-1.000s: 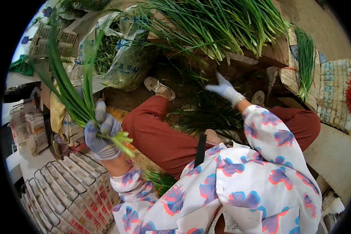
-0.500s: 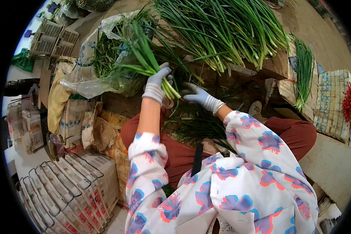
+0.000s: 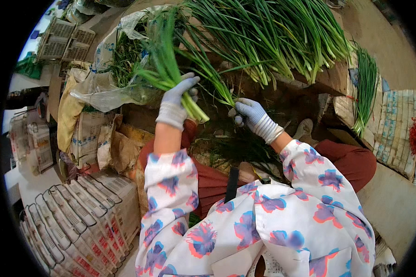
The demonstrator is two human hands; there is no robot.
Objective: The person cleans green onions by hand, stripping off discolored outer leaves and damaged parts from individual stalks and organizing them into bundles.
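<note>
Head view: green stalks (image 3: pixel 282 41) heaped on a wooden worktop (image 3: pixel 335 81), brown floor (image 3: pixel 372 27) beyond.
Left hand (image 3: pixel 178 99) grips a bunch (image 3: pixel 171 69) beside a blue-printed plastic bag (image 3: pixel 97 96); right hand (image 3: pixel 255 116) pinches thinner stems (image 3: pixel 221 87); red-lettered crates (image 3: pixel 111 226) stand lower left.

Long greens (image 3: pixel 282 37) lie ahead on what seems a box (image 3: pixel 333 82), a bag (image 3: pixel 97 98) left, a bundle (image 3: pixel 366 92) right.

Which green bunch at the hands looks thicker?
The bunch in the left hand: its pale stems are broad, while the stalks at the right hand look slim.
</note>
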